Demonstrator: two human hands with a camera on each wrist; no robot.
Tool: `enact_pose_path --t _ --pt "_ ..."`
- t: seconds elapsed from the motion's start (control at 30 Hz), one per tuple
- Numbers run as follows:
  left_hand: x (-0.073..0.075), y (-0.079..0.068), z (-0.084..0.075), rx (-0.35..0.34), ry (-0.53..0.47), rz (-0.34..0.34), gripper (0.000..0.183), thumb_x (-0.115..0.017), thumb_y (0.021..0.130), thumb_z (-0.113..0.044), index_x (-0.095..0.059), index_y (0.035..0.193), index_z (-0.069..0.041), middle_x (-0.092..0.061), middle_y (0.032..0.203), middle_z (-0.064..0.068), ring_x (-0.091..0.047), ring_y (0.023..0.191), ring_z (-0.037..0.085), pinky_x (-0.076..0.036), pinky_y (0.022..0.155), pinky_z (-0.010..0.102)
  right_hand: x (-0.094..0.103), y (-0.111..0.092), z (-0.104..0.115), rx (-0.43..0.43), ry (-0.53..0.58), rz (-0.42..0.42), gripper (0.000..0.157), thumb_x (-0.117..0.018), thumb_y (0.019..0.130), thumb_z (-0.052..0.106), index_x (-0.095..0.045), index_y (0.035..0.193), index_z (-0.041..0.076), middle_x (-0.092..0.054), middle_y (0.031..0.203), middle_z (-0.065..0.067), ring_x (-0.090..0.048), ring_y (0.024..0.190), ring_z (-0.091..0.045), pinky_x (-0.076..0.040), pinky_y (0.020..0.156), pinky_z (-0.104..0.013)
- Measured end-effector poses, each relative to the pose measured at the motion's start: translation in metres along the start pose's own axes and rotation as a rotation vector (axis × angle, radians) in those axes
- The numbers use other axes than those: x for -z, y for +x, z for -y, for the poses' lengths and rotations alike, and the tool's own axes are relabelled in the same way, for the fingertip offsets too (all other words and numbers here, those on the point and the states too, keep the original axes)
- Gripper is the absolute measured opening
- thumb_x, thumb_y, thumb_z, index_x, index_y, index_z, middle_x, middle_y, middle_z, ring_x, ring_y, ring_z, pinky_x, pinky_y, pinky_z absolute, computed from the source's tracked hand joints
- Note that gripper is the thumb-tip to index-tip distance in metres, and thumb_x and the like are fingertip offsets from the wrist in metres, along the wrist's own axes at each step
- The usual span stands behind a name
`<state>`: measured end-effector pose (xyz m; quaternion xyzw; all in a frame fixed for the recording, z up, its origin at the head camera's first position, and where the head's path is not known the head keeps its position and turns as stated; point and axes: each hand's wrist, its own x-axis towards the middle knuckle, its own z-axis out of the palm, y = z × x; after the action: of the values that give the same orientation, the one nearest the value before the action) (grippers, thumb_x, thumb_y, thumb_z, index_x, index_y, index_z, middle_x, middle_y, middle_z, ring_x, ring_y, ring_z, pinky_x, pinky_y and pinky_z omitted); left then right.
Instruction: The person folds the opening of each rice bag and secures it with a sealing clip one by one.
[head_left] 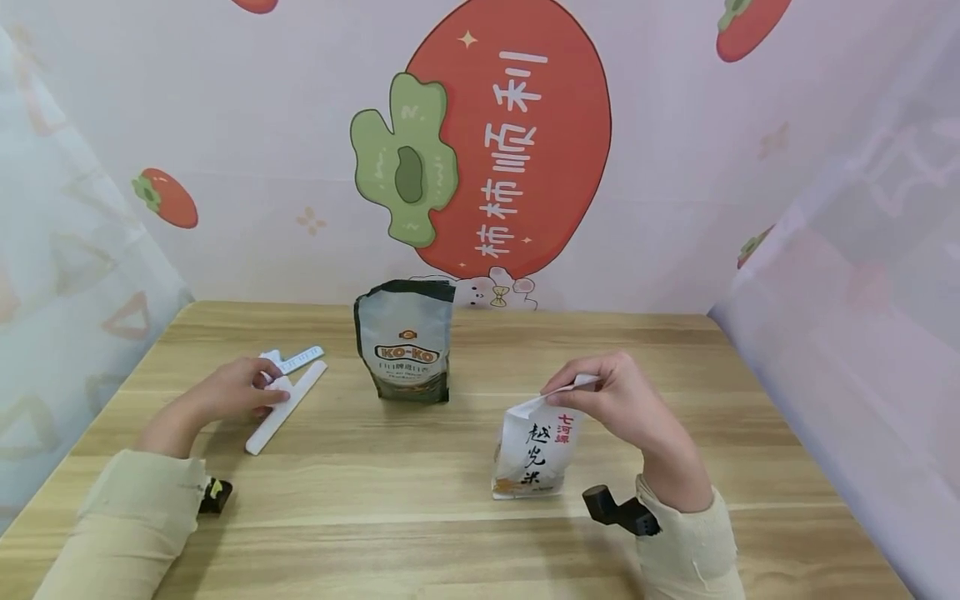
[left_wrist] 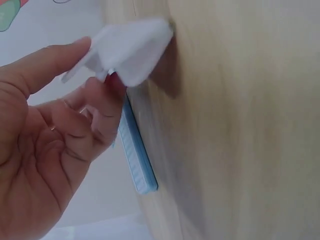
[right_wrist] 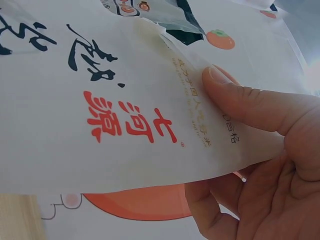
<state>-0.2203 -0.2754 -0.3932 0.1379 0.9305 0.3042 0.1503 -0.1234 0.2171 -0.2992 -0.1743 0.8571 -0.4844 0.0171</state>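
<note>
On the left of the table in the head view, my left hand [head_left: 243, 388] pinches a white bag clip [head_left: 288, 408], its long bar slanting over the wood. In the left wrist view the white clip is blurred between thumb and fingers. A blue-and-white clip [head_left: 302, 360] lies just beyond that hand. My right hand [head_left: 626, 400] pinches the top edge of a white rice bag [head_left: 534, 454] printed with black and red characters. Thumb and fingers press the paper together near a top corner in the right wrist view. The bag's base is near the tabletop; I cannot tell whether it touches.
A KO-KO bag [head_left: 405, 350] with dark green edges stands at the back of the wooden table [head_left: 360, 533], between the hands. Behind it hangs a backdrop [head_left: 285, 125] printed with persimmons. Black wrist mounts [head_left: 621, 510] jut out from the sleeves.
</note>
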Motion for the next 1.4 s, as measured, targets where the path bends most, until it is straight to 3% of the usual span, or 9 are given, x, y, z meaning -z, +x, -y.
enact_pose_path --t 0.17,0.43,0.7,0.83,1.0,1.2,1.4 --pt "-0.002 -0.003 -0.004 0.033 -0.042 -0.028 0.039 -0.067 0.094 -0.02 -0.053 0.113 0.01 -0.065 0.079 0.007 -0.059 0.065 0.014 -0.051 0.058 0.026 0.0 0.001 0.001 0.016 -0.005 -0.002 0.005 -0.076 0.082 -0.002 -0.077 0.086 0.001 -0.075 0.086 -0.014 -0.067 0.07 -0.008 -0.058 0.065 -0.028" --pt "-0.003 -0.011 -0.014 0.09 -0.148 -0.067 0.049 -0.066 0.096 -0.019 -0.045 0.123 0.015 -0.066 0.101 0.028 -0.066 0.073 0.015 -0.058 0.063 0.028 0.002 0.001 0.005 0.021 0.013 -0.005 0.006 -0.077 0.081 -0.001 -0.077 0.087 0.0 -0.075 0.086 -0.015 -0.067 0.069 -0.007 -0.057 0.064 -0.026" --pt "-0.008 -0.019 -0.024 0.078 -0.231 -0.104 0.058 -0.061 0.099 -0.034 -0.043 0.13 0.012 -0.066 0.112 0.032 -0.071 0.08 0.02 -0.057 0.066 0.029 0.002 0.001 0.005 0.014 0.006 -0.004 0.005 -0.077 0.081 -0.001 -0.077 0.086 0.001 -0.075 0.086 -0.014 -0.067 0.069 -0.007 -0.056 0.064 -0.025" --pt "-0.01 -0.024 -0.029 0.058 -0.25 -0.141 0.059 -0.059 0.1 -0.036 -0.042 0.133 0.01 -0.071 0.1 0.019 -0.067 0.075 0.013 -0.054 0.063 0.028 0.002 0.001 0.005 0.023 -0.001 -0.003 0.005 -0.077 0.081 -0.001 -0.077 0.086 0.001 -0.075 0.086 -0.014 -0.066 0.07 -0.006 -0.056 0.064 -0.025" --pt "-0.011 -0.031 -0.036 0.023 -0.232 -0.218 0.048 -0.058 0.101 -0.034 -0.05 0.125 0.008 -0.067 0.08 0.002 -0.059 0.067 0.008 -0.047 0.057 0.026 0.002 0.001 0.005 0.02 0.006 0.001 0.005 -0.077 0.081 -0.001 -0.077 0.086 0.0 -0.075 0.086 -0.015 -0.066 0.07 -0.006 -0.056 0.064 -0.025" --pt "-0.012 -0.042 -0.043 0.002 -0.256 -0.283 0.045 -0.057 0.101 -0.036 -0.054 0.123 0.002 -0.068 0.083 -0.003 -0.061 0.068 0.009 -0.046 0.053 0.028 0.002 0.0 0.004 0.018 0.015 0.003 0.006 -0.077 0.081 -0.002 -0.077 0.087 -0.001 -0.075 0.086 -0.015 -0.067 0.069 -0.007 -0.057 0.064 -0.026" --pt "-0.018 -0.06 -0.052 -0.063 -0.326 -0.325 0.036 -0.06 0.101 -0.026 -0.056 0.122 0.003 -0.068 0.087 -0.017 -0.064 0.069 0.006 -0.048 0.052 0.027 0.001 0.001 0.001 0.007 0.011 0.004 0.006 -0.076 0.081 -0.002 -0.077 0.086 0.001 -0.075 0.086 -0.014 -0.068 0.069 -0.009 -0.058 0.065 -0.027"
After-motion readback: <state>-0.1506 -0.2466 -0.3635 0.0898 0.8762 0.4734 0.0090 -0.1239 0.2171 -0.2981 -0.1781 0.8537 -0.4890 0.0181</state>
